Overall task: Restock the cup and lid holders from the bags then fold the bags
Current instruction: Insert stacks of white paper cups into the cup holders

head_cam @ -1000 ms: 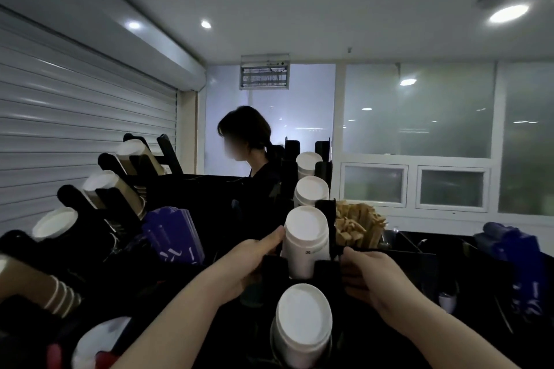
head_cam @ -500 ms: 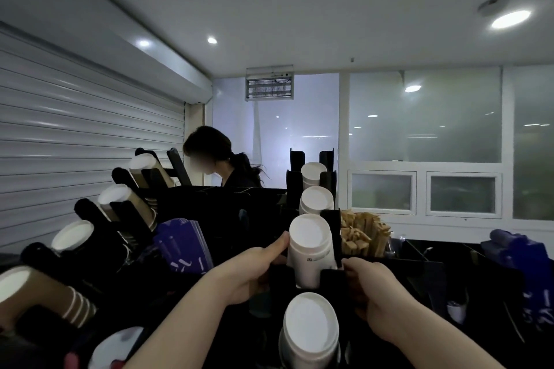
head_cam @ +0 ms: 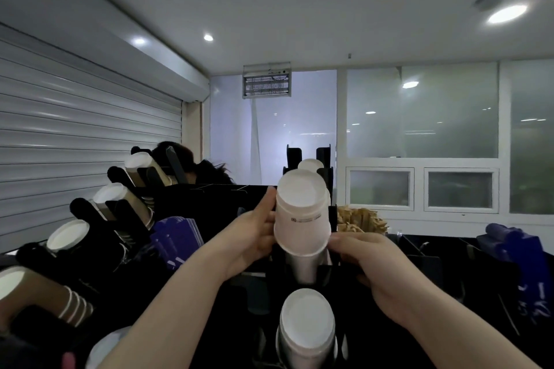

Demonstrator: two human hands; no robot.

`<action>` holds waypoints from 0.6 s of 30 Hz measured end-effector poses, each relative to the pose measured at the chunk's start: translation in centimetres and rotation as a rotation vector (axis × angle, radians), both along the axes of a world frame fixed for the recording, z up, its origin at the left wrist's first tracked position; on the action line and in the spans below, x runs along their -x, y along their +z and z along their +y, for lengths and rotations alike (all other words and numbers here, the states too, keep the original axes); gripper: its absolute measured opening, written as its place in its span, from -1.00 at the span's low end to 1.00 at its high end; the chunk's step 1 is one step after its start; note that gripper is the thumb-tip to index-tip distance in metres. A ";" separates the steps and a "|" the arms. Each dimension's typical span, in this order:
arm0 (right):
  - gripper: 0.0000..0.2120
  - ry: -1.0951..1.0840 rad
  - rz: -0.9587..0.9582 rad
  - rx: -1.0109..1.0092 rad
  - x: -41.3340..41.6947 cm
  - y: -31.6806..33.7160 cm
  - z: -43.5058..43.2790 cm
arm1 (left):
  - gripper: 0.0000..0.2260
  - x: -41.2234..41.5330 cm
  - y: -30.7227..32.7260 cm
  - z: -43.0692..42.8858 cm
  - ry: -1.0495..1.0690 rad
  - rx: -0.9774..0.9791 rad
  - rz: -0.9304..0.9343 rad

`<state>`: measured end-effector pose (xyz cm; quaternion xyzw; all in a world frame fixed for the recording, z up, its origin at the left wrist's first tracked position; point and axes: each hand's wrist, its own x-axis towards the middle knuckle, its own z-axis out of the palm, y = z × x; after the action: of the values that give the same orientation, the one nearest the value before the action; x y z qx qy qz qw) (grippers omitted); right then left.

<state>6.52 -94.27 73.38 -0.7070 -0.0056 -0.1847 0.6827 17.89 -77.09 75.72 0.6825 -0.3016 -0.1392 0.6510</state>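
Observation:
A white paper cup (head_cam: 301, 213) sits bottom-up at the top of a stack in the black middle cup holder (head_cam: 332, 271), raised above the stack below it. My left hand (head_cam: 254, 234) grips its left side, thumb up along the wall. My right hand (head_cam: 368, 266) pinches the cup's lower rim from the right. Another white cup stack (head_cam: 305, 323) stands nearer me in the same holder row, and one more (head_cam: 311, 165) behind. No bags are in sight.
A slanted black rack on the left holds brown-sleeved cups (head_cam: 120, 198). Blue sleeves (head_cam: 177, 237) lie beside it, more blue items (head_cam: 515, 252) at right. Wooden stirrers (head_cam: 359, 220) stand behind the holder. A person's head (head_cam: 192, 165) shows beyond the rack.
The white cup has risen out of the holder between both hands. The camera has tilted up and the person behind the rack has moved left and lower.

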 end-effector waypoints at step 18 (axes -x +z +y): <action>-0.36 -0.503 -0.657 0.345 -2.8 10.8 -2.9 | -0.73 -0.3 3.0 -5.2 0.351 0.132 -0.445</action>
<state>9.37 -97.21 84.13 -0.6938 -0.0808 -0.5561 0.4504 18.17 -82.29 78.70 0.6941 -0.3229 0.1486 0.6261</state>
